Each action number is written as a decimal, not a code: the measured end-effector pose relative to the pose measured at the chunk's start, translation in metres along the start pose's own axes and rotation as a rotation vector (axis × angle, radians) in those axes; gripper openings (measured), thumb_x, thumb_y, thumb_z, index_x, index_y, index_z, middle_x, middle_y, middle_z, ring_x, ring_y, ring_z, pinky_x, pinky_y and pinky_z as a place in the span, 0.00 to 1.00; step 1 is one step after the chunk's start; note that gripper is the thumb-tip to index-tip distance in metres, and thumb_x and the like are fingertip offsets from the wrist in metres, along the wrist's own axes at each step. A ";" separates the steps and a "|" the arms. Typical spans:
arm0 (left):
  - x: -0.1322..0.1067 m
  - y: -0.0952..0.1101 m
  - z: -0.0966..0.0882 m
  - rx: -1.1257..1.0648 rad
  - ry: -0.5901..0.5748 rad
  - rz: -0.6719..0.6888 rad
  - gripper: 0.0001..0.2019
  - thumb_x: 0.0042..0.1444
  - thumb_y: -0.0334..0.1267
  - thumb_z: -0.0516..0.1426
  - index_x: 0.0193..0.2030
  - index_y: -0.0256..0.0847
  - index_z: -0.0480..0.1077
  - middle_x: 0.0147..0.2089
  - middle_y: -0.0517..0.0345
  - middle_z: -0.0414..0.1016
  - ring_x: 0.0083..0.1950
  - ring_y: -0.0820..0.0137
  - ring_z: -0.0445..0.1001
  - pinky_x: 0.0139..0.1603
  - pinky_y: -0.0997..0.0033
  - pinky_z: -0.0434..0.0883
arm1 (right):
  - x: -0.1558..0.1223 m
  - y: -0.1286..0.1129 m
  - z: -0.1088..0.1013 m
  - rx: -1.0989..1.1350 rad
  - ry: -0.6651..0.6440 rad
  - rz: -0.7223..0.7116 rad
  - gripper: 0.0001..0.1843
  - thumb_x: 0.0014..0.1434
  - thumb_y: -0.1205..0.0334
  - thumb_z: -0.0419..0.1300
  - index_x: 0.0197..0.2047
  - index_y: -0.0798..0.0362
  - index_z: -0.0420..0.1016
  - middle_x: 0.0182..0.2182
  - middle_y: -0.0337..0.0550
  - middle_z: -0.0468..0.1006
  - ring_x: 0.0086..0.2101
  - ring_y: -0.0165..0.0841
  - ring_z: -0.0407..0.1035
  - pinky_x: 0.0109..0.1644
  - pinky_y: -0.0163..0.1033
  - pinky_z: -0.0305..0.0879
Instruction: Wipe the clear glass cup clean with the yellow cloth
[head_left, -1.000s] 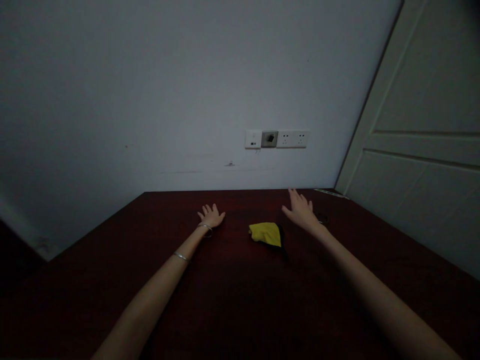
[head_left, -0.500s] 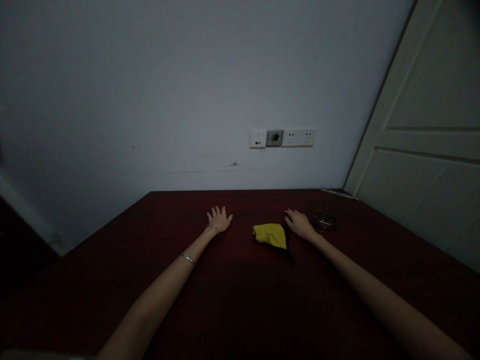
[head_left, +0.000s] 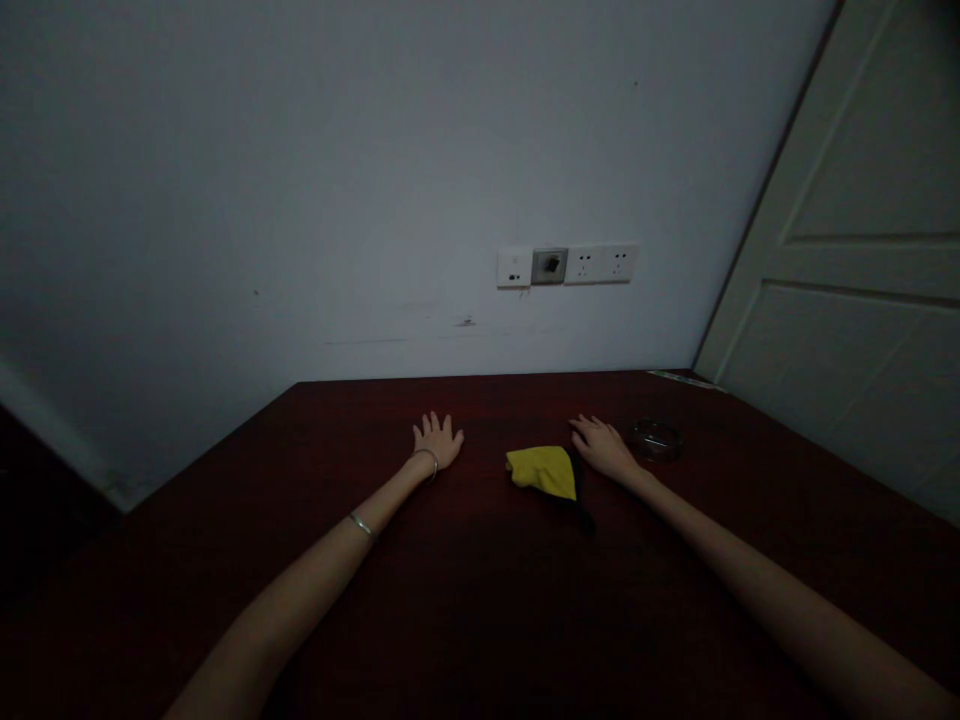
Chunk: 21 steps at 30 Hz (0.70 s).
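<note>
My left hand (head_left: 439, 439) lies flat on the dark red table (head_left: 465, 600), palm down, fingers spread, with bracelets on the wrist and forearm. My right hand (head_left: 602, 445) also rests flat on the table, fingers stretched out and holding nothing. Between the two hands lies a folded yellow cloth (head_left: 544, 470) with a dark part along its right edge. The right hand is just to the right of the cloth, not touching it as far as I can see.
A clear glass ashtray (head_left: 655, 438) stands just right of my right hand. The table's far edge meets a white wall with a row of sockets (head_left: 566, 266). A white door (head_left: 862, 300) is on the right. The room is dim.
My right hand came down from hovering to lie flat on the table beside the cloth. The left hand stayed flat; the view shifted slightly.
</note>
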<state>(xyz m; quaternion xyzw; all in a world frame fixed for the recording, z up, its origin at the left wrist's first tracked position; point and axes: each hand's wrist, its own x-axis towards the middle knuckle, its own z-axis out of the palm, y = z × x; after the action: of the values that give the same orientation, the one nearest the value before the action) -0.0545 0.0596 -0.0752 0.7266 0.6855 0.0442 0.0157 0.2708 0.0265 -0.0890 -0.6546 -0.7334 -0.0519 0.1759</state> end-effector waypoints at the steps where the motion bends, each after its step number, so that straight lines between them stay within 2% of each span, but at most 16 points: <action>1: 0.001 0.000 0.000 0.000 0.000 0.003 0.33 0.61 0.53 0.38 0.68 0.33 0.48 0.70 0.36 0.43 0.70 0.45 0.41 0.64 0.41 0.46 | 0.001 0.000 0.000 0.000 -0.001 0.001 0.17 0.63 0.58 0.56 0.53 0.54 0.66 0.51 0.48 0.69 0.46 0.38 0.69 0.48 0.49 0.68; 12: 0.008 0.002 -0.008 0.004 -0.008 0.016 0.33 0.61 0.52 0.39 0.68 0.34 0.49 0.70 0.37 0.44 0.70 0.45 0.41 0.64 0.42 0.47 | -0.005 -0.004 -0.010 0.044 0.037 -0.007 0.17 0.63 0.58 0.56 0.53 0.54 0.67 0.51 0.48 0.69 0.46 0.37 0.68 0.48 0.50 0.68; 16: 0.010 0.003 -0.009 0.012 0.000 0.020 0.33 0.61 0.52 0.39 0.68 0.33 0.49 0.70 0.35 0.44 0.70 0.45 0.42 0.64 0.43 0.47 | -0.008 -0.005 -0.042 0.103 0.100 -0.026 0.13 0.63 0.60 0.54 0.50 0.51 0.71 0.49 0.48 0.74 0.45 0.37 0.70 0.49 0.45 0.68; 19: 0.013 0.003 -0.009 0.020 0.002 0.022 0.33 0.61 0.53 0.39 0.67 0.34 0.50 0.70 0.36 0.45 0.70 0.45 0.43 0.64 0.43 0.48 | -0.008 0.005 -0.077 0.156 0.229 -0.028 0.17 0.61 0.61 0.51 0.52 0.49 0.71 0.50 0.46 0.75 0.50 0.41 0.68 0.54 0.46 0.64; 21: 0.014 0.003 -0.008 0.025 0.004 0.023 0.32 0.61 0.52 0.39 0.67 0.34 0.50 0.70 0.37 0.46 0.70 0.45 0.43 0.63 0.43 0.49 | -0.010 0.019 -0.097 0.204 0.331 -0.008 0.20 0.62 0.58 0.49 0.55 0.49 0.69 0.53 0.44 0.72 0.53 0.40 0.66 0.59 0.44 0.60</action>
<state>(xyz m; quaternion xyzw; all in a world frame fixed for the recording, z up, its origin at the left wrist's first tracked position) -0.0516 0.0730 -0.0665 0.7343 0.6778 0.0372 0.0048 0.3090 -0.0098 -0.0050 -0.6131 -0.6985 -0.0848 0.3592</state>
